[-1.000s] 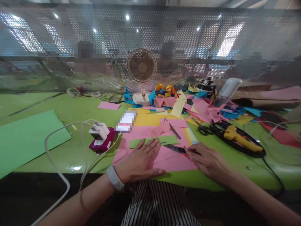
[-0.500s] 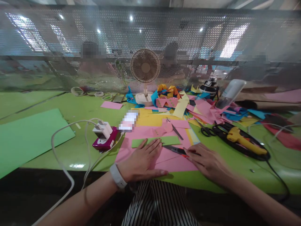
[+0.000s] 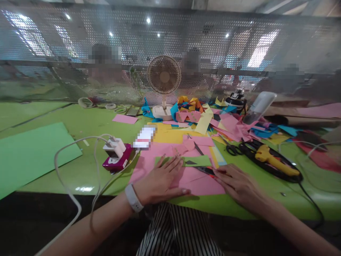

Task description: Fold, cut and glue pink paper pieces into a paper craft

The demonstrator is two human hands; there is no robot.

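Note:
My left hand (image 3: 162,179) lies flat and open on a pink paper sheet (image 3: 202,185) at the table's front edge. Its fingertips touch a green paper strip (image 3: 198,161) that lies across the pink sheet. My right hand (image 3: 237,185) rests to the right on the same sheet. Its thumb and fingers are pinched on the end of a red-handled cutter (image 3: 207,170). The cutter's dark blade points left, and its tip shows against the green strip. A white band is on my left wrist.
White plugs on a magenta box (image 3: 117,158) with looping white cables sit to the left, beside a large green sheet (image 3: 32,153). Scissors (image 3: 233,148), a yellow glue gun (image 3: 274,160) on a black tray, a desk fan (image 3: 163,83) and heaps of coloured paper scraps lie behind. People sit beyond a perforated screen.
The green strip has slid a little to the right under my left fingertips, and the cutter's blade tip now lies against it. Both hands stay in nearly the same place.

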